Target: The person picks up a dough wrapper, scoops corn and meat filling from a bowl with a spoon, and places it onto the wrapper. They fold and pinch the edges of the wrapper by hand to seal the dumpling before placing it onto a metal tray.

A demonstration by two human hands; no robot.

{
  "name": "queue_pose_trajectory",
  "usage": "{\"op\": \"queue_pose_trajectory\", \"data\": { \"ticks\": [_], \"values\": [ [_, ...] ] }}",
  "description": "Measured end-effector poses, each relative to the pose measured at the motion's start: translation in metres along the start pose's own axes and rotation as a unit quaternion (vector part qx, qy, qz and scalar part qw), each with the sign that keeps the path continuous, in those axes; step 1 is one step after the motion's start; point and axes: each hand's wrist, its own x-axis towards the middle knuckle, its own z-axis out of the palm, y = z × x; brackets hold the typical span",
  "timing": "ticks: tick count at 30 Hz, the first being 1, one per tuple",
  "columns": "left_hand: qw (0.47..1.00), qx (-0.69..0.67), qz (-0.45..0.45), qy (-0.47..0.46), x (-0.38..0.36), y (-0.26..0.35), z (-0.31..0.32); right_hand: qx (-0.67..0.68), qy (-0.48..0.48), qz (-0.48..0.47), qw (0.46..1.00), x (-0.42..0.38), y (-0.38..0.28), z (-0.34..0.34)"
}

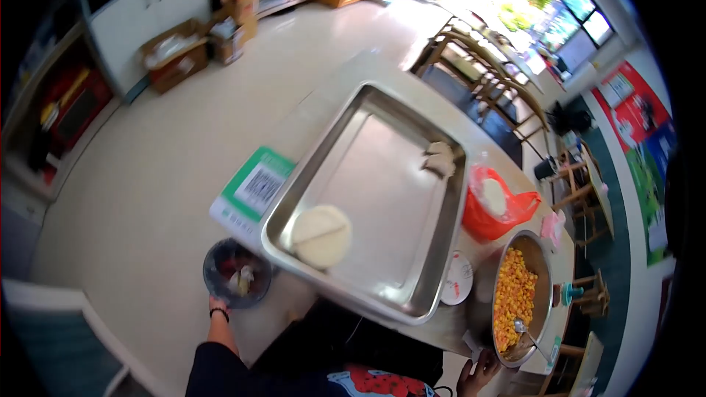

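My left hand [218,305] is at the near rim of a dark round bin [237,273] with scraps inside, beside the table; its fingers are mostly hidden. On the table, a large metal tray [371,169] holds round pale dough wrappers [322,237] near its left corner and small greyish pieces [440,159] near its far right corner. My right hand [478,375] is beside the lower edge of a steel bowl [544,294], its fingers partly bent. Yellow-orange chopped filling [515,290] fills the bowl, with a metal spoon [523,328] resting in it.
A red plastic bag [485,209], a small white plate [457,279], a green QR-code card [259,185] and a teal-topped bottle [568,294] surround the tray and bowl. Wooden chairs [507,88] stand beyond the table. Cardboard boxes [176,55] sit on the floor at the far left.
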Motion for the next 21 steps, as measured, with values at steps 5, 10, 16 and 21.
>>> {"op": "queue_pose_trajectory", "data": {
  "ticks": [5, 10, 16, 21],
  "values": [
    [0.992, -0.079, -0.086, 0.039, -0.029, -0.09, -0.049, -0.046, 0.014, -0.032, 0.998, 0.011, -0.002, 0.0],
    [0.992, -0.007, -0.046, 0.12, -0.073, -0.118, -0.052, -0.122, 0.008, -0.08, 0.989, 0.022, -0.009, 0.002],
    [0.976, -0.183, -0.051, 0.106, -0.055, -0.135, -0.044, -0.165, 0.038, -0.121, 0.978, 0.024, -0.012, 0.011],
    [0.985, -0.142, -0.043, 0.092, -0.07, -0.129, -0.041, -0.196, 0.023, -0.094, 0.976, 0.022, -0.003, 0.01]
  ]
}}
